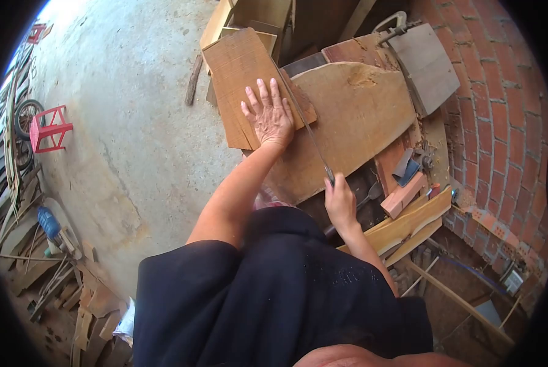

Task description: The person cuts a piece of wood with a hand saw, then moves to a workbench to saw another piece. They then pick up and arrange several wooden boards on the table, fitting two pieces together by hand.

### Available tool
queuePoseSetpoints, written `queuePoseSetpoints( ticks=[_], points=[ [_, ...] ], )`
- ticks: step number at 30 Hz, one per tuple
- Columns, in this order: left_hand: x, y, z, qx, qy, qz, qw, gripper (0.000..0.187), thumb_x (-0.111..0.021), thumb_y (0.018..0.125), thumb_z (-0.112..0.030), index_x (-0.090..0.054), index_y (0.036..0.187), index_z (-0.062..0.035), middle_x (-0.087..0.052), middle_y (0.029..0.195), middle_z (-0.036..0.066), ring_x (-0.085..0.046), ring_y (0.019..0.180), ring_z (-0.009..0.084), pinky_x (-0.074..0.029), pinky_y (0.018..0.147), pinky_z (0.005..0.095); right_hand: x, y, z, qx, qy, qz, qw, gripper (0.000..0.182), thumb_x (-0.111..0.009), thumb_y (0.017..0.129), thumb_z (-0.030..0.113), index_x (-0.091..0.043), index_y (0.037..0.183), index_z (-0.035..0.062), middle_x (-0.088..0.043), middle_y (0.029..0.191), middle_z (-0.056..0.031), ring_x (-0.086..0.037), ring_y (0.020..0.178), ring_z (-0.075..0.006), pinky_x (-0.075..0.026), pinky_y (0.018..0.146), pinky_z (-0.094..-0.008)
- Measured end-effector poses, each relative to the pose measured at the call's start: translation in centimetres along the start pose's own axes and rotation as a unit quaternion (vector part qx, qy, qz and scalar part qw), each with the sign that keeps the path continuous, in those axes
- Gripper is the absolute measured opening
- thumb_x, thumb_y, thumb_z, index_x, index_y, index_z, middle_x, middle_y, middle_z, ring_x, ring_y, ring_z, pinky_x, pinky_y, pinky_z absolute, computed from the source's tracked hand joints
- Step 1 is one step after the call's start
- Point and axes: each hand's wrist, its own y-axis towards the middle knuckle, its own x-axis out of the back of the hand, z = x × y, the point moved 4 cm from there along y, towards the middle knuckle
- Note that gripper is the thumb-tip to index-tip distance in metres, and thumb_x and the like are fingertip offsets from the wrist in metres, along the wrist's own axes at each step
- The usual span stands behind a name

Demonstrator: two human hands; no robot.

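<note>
My left hand (269,117) lies flat with fingers spread on a brown wooden board (234,76). In my right hand (340,199) is the dark handle of a long thin tool (309,129), which looks like a saw or file. Its narrow blade runs up and left along the board's right edge, just beside my left hand. A smaller wood piece (304,105) shows under the blade. Beneath these lies a large rounded wooden slab (359,110). Whether the blade touches the board cannot be made out.
A clamp (396,30) and a grey panel (427,67) stand at the upper right, near a brick wall (500,122). A wooden block (403,196) lies right of my right hand. A red stool (51,128) and scrap wood (96,300) are on the left.
</note>
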Motion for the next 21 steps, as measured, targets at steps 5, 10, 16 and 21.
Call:
queuePoseSetpoints(
  ticks=[5, 10, 16, 21],
  points=[
    [0.0, -0.2, -0.1, -0.009, 0.001, -0.006, 1.0, 0.054, -0.039, 0.096, -0.032, -0.032, 0.145, -0.0138, -0.024, 0.152, 0.013, -0.014, 0.141, 0.0396, -0.01, 0.11, 0.058, -3.2, 6.5, 1.2, -0.015, 0.004, 0.034, 0.999, 0.02, -0.051, 0.096, 0.022, -0.041, 0.099, 0.0053, -0.06, 0.078, -0.0234, -0.06, 0.068, -0.0443, -0.047, 0.056, -0.0513],
    [0.4, -0.3, -0.2, -0.008, -0.018, 0.001, 1.0, 0.053, -0.038, 0.096, -0.032, -0.032, 0.146, -0.0135, -0.021, 0.153, 0.013, -0.013, 0.141, 0.0391, -0.009, 0.11, 0.059, -2.2, 7.4, 3.0, 0.03, 0.021, -0.033, 0.999, 0.021, -0.051, 0.096, 0.022, -0.04, 0.1, 0.0051, -0.06, 0.072, -0.0253, -0.059, 0.067, -0.0459, -0.044, 0.054, -0.0547],
    [0.2, -0.2, -0.1, -0.01, -0.009, 0.019, 1.0, 0.053, -0.038, 0.096, -0.032, -0.032, 0.145, -0.0136, -0.019, 0.153, 0.013, -0.012, 0.141, 0.0397, -0.009, 0.109, 0.0594, -2.9, 5.1, 0.8, 0.008, 0.011, -0.004, 1.0, 0.021, -0.052, 0.095, 0.022, -0.039, 0.1, 0.006, -0.059, 0.072, -0.026, -0.059, 0.068, -0.0465, -0.044, 0.055, -0.0546],
    [0.2, -0.5, -0.2, -0.011, -0.001, -0.005, 1.0, 0.052, -0.037, 0.097, -0.033, -0.034, 0.145, -0.0131, -0.024, 0.152, 0.014, -0.016, 0.141, 0.0388, -0.01, 0.109, 0.0583, -4.0, 7.7, 1.8, 0.019, 0.032, -0.061, 0.997, 0.021, -0.052, 0.095, 0.023, -0.038, 0.098, 0.0068, -0.06, 0.073, -0.0247, -0.059, 0.067, -0.0467, -0.045, 0.054, -0.0546]
  ],
)
